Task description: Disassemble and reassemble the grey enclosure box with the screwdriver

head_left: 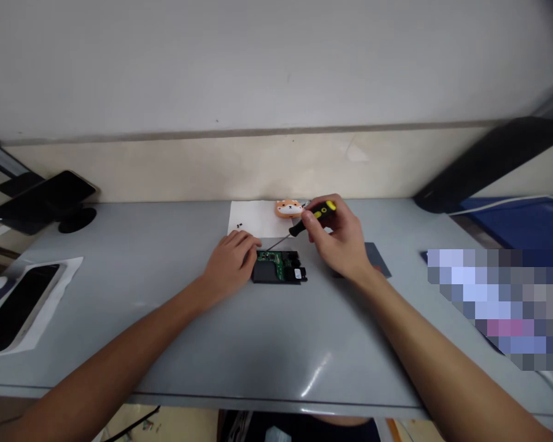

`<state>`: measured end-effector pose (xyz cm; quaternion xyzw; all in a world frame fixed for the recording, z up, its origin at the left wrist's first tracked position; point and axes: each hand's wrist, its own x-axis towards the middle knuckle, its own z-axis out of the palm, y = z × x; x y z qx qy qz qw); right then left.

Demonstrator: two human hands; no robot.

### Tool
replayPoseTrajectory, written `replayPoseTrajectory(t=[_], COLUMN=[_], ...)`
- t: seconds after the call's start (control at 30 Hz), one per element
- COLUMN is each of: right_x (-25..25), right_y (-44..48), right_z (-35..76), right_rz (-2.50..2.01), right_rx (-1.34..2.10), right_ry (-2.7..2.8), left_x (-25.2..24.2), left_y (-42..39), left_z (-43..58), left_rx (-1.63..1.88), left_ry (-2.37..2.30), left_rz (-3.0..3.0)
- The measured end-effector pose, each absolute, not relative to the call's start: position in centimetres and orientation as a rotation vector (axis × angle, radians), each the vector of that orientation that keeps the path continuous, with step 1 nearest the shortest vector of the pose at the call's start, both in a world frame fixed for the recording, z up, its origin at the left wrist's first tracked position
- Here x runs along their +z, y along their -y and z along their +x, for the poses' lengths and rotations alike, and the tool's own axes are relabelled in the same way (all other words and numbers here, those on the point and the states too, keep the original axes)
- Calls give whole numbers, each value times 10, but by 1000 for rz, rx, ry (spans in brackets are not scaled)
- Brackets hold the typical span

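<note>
A green circuit board point(279, 260) in a dark open casing lies flat on the grey table. My left hand point(229, 263) is closed on its left edge, thumb along the near side and fingers toward the far corner. In my right hand point(342, 240) is a black and yellow screwdriver point(304, 226), held slanted. Its thin shaft points down to the left, and the tip meets the board near the upper left, close to my left fingertips. Behind the board, tiny dark pieces, perhaps screws point(239, 225), rest on a white sheet of paper point(254, 215).
An orange animal-face case point(289, 210) sits on the paper's right part. A dark flat panel point(378, 260) lies partly under my right wrist. At the left are a phone point(21, 307) and a tablet-like screen on a stand point(77, 221). A dark cylinder point(483, 162) leans at the right.
</note>
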<state>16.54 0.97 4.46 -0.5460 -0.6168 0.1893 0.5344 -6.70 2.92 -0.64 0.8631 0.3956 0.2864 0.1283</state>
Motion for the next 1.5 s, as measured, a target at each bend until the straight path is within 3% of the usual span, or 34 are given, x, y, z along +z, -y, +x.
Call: replayPoseTrajectory(t=[0.7,1.03,1.3,1.5], right_x=[38,58,67,47], right_y=[-6,-17,-33,-29], right_z=[159,124,126,127], right_rz=[-1223,-1110,-813,-790], right_rx=[401,628,1264,1135], right_ry=[1606,1486,1506,1340], left_x=[-9,-10,-13,-9], left_y=[-27,-30,-32,-32], left_z=[-65,-67,-68,-67], left_rx=[801,766,758,716], left_ry=[-1123,-1064,-1072,-1098], left_rz=[2591,2582,2602,2601])
